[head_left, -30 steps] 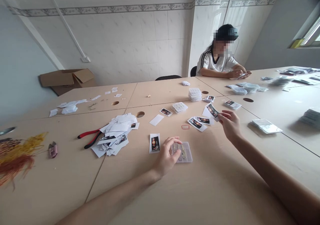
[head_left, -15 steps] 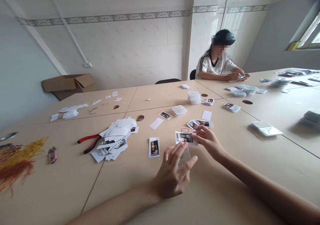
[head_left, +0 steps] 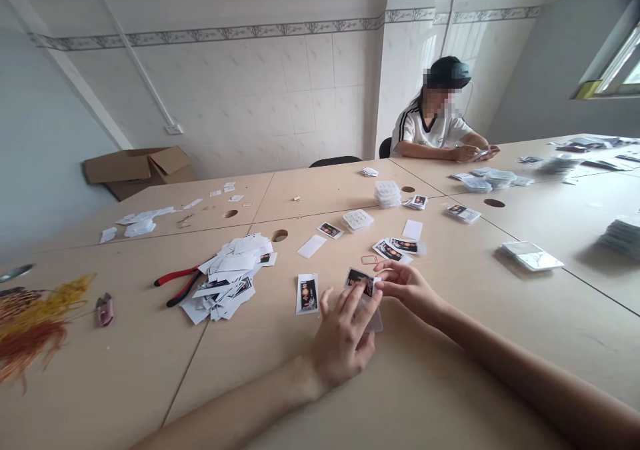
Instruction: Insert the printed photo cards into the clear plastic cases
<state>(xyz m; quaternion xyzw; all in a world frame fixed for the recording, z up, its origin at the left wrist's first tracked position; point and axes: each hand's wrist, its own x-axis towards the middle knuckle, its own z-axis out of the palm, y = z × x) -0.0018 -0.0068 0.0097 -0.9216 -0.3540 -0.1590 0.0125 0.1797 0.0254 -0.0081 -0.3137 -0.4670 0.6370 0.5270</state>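
My left hand (head_left: 345, 333) holds a small clear plastic packet (head_left: 374, 320) just above the table, fingers curled around its left side. My right hand (head_left: 407, 289) pinches a printed picture card (head_left: 361, 281) by its right edge and holds it against the top of the packet. Another printed card (head_left: 309, 294) lies flat on the table just left of my hands. A few more printed cards (head_left: 397, 248) lie beyond my right hand, next to a small red loop (head_left: 369, 260).
A heap of white and printed cards (head_left: 227, 275) lies to the left with red-handled pliers (head_left: 175, 283) beside it. Yellow and orange tassels (head_left: 30, 320) sit at the far left. Stacks of clear packets (head_left: 389, 192) stand further back. Another person (head_left: 440, 120) sits working at the far side.
My right hand took a printed card from the pile ahead and brought it back towards me. My left hand lifted the clear packet, and card and packet now meet.
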